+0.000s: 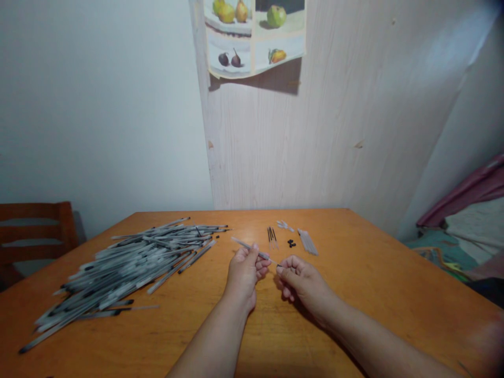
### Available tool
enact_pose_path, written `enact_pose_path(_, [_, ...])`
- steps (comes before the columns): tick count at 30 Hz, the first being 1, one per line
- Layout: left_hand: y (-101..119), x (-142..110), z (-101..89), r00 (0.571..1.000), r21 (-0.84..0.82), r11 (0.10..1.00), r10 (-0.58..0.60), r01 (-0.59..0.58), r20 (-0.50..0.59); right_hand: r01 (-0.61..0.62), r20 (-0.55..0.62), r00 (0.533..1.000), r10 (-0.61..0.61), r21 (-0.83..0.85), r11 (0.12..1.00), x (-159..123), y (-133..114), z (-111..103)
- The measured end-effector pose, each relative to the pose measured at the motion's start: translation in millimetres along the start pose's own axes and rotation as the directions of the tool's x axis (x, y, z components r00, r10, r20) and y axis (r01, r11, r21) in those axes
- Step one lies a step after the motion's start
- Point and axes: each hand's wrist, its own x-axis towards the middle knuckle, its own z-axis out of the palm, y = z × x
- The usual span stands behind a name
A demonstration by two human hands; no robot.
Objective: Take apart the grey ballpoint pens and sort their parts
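Note:
Near the middle of the table, my left hand (246,272) is closed around a translucent pen (244,244) that slants down to the right. A thin pale length juts from the pen's lower end toward my right hand (299,277). There, thumb and index finger pinch a small dark tip at the end of that length; its exact kind is mostly hidden by the fingers. Just beyond the hands lie a few black ink refills (272,234), small black plugs (291,243), short whitish pieces (284,226) and a row of clear pen barrels (307,242).
A large loose pile of pens (134,262) with dark ends covers the left of the wooden table (378,294). A wooden chair (35,226) stands at the left. Fruit pictures (254,39) hang on the wall behind, and fabric (464,205) lies at the right.

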Motion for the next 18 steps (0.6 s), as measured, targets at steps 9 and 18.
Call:
enact_pose_path(9, [4,4,-1.8,0.996,-0.040,0.999,-0.021,0.017,-0.085,0.102,0.000,0.995,-0.103,-0.105,0.989,3,4,-3])
enact_pose_path(18, [4,7,-3.2,0.995,-0.077,0.997,-0.038,0.031,-0.097,0.108,-0.106,0.948,-0.300,-0.779,0.618,27,-10,-51])
